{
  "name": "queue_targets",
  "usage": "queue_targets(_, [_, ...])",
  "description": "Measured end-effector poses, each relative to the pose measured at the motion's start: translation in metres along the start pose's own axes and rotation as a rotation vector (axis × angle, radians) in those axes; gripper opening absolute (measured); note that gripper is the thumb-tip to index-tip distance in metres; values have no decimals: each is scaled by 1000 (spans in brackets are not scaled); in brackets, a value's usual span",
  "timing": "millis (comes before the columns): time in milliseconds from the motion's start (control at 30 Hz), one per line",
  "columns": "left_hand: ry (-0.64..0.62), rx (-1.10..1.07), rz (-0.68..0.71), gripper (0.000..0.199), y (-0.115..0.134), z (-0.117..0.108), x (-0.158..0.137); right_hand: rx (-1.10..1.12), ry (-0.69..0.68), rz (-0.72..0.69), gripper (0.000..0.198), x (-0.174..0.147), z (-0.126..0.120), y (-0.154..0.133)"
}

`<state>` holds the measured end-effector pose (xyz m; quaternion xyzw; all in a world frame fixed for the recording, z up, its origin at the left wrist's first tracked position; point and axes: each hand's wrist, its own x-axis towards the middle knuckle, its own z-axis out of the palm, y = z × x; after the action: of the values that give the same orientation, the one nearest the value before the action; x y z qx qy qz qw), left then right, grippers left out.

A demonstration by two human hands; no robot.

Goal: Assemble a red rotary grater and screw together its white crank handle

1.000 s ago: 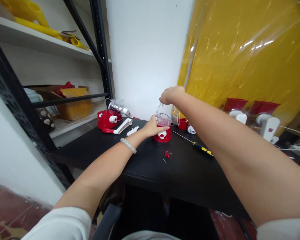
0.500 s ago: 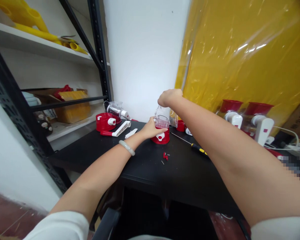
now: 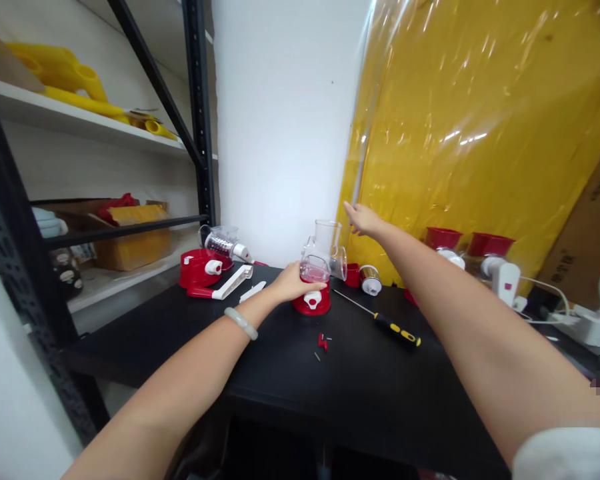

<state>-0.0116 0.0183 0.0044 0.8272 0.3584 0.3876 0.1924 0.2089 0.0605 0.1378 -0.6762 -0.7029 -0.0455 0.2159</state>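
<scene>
Gripping a round red base [image 3: 323, 305] beneath clear plastic [image 3: 325, 247], left hand [image 3: 291, 285] curls; right hand [image 3: 364, 219] hangs open.

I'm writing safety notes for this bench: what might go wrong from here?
The small red part and metal pieces lie loose before the red base; a brushing arm might scatter them. Only the left hand steadies the base, with the right hand off the clear housing, so a knock could tip it. The loose screwdriver might roll.

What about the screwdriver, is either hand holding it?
No, the screwdriver lies on the black table, apart from both the left hand and right hand.
</scene>
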Motion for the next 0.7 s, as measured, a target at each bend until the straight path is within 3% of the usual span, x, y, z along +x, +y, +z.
queue_targets(133, [3, -26, 14, 57, -1, -3, 0, -137, -88, 0, 42, -21, 55, 50])
queue_targets(233, [-43, -101, -29, 54, -3, -6, -1, -188, -136, -3, 39, -38, 92, 66])
queue_targets(333, [-39, -121, -104, 58, -5, -8, -1, -190, -119, -2, 31, -45, 106, 71])
queue_targets(500, [-25, -134, -142, 59, -6, -11, -1, -109, -29, -27, 12, -37, 81, 65])
queue_targets(700, [-44, -103, -74, 59, -5, -12, -1, 58, 193, -146, 31, -25, -5, 48])
